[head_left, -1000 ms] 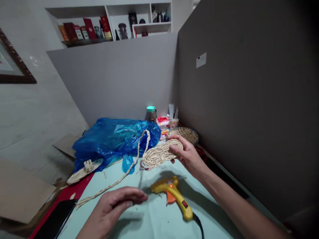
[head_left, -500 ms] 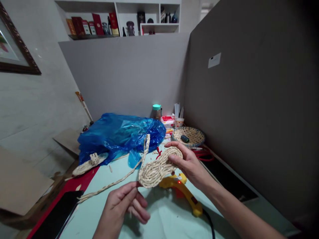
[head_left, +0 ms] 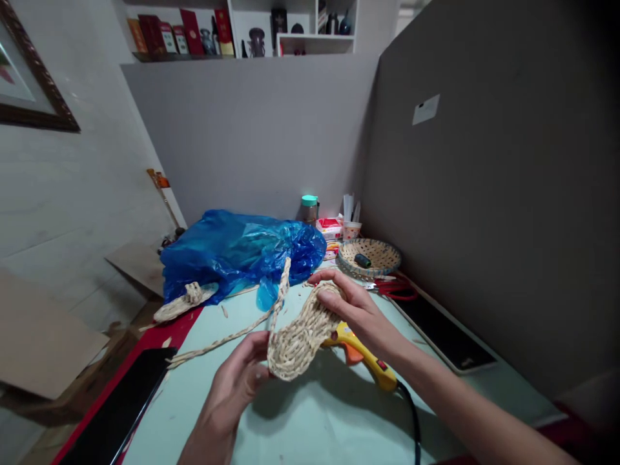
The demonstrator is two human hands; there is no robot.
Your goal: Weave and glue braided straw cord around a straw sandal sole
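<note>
A sole-shaped piece of coiled straw braid [head_left: 303,342] is held up above the pale green table, tilted with its flat face toward me. My right hand [head_left: 351,307] grips its far end, thumb on top and fingers behind. At the near end, my left hand [head_left: 237,381] pinches the left edge between thumb and fingers. From that edge a loose straw braid [head_left: 282,284] rises, loops over and trails left to frayed ends. Partly behind the sole and my right hand lies a yellow glue gun [head_left: 372,365] with an orange trigger and black cord.
A blue plastic bag [head_left: 232,252] fills the back left, with a finished-looking straw slipper [head_left: 186,302] beside it. A woven basket [head_left: 382,258], red-handled scissors [head_left: 397,288] and a dark tablet-like panel [head_left: 445,332] are at right. A black flat device [head_left: 121,400] lies front left. Grey partitions [head_left: 252,142] enclose the table.
My left hand has shifted up onto the sole's near edge, and the sole is turned more upright. The view has shifted slightly, showing the scissors and the dark panel more fully.
</note>
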